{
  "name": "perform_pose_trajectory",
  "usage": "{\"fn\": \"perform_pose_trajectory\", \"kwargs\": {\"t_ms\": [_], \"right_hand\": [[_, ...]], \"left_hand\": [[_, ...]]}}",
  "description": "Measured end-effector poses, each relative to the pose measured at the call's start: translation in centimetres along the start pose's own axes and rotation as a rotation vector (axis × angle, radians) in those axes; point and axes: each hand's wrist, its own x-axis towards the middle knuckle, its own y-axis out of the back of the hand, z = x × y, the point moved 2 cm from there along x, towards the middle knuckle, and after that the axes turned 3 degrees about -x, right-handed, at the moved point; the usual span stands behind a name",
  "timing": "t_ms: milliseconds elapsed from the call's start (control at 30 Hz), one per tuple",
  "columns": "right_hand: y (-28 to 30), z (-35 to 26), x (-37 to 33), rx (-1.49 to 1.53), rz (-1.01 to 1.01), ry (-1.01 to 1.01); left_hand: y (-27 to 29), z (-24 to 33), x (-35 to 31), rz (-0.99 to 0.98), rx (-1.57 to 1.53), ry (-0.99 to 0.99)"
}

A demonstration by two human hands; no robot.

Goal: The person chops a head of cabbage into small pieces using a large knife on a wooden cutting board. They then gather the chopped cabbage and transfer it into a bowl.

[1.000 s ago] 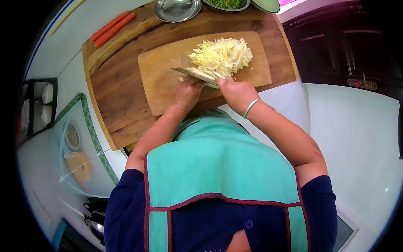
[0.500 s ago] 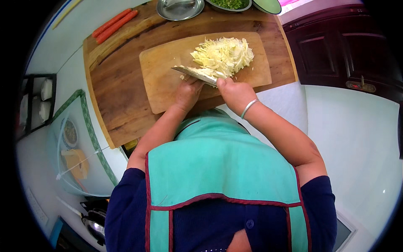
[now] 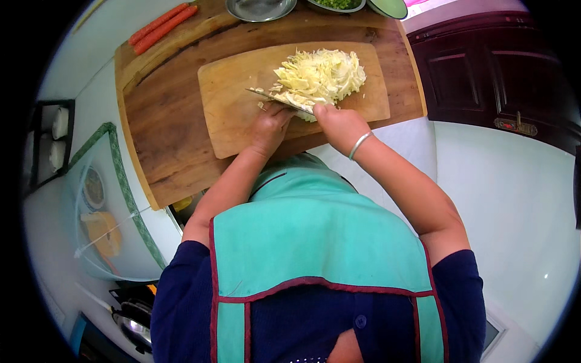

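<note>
Toward the far left corner of the wooden table, I see two carrots lying side by side, then a metal dish at the far edge. Next comes the left hand, its wrist over the near edge of the cutting board, fingers bent in under the knife; the blade partly hides their tips, so I cannot tell whether they grip anything. That blade slants across the board, its end pointing toward the left edge. Further right, shredded cabbage lies heaped on the board's right half, reaching toward the far edge. Last, I have the right hand at the board's near edge, closed around the knife's handle end, forearm angled in from the lower right, a bracelet at the wrist
</note>
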Motion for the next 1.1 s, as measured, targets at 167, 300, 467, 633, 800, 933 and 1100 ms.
{"fn": "perform_pose_trajectory", "kwargs": {"t_ms": [167, 300, 467, 633, 800, 933, 1100], "right_hand": [[-2.8, 2.8, 1.2, 0.21, 0.04, -0.104], [0.3, 1.4, 0.7, 0.208, 0.035, -0.042], [1.5, 0.9, 1.3, 0.126, -0.117, -0.034], [-2.7, 2.6, 2.8, 0.176, -0.008, -0.047], [-3.0, 4.5, 2.7, 0.315, 0.104, -0.074], [-2.4, 5.3, 3.4, 0.312, 0.06, -0.242], [-4.2, 5.1, 3.1, 0.15, 0.307, -0.216]], "left_hand": [[0.2, -0.3, -0.1, -0.085, -0.029, 0.045], [0.4, -0.2, -0.2, -0.081, -0.038, 0.04], [0.2, -0.3, -0.1, -0.071, -0.018, 0.016], [0.5, -0.1, 0.4, -0.158, -0.006, 0.043], [1.2, 1.0, 1.6, -0.323, 0.097, 0.096], [1.4, 0.3, 1.1, -0.271, 0.116, -0.065], [2.8, 0.6, 0.2, -0.209, 0.064, -0.039]]}}
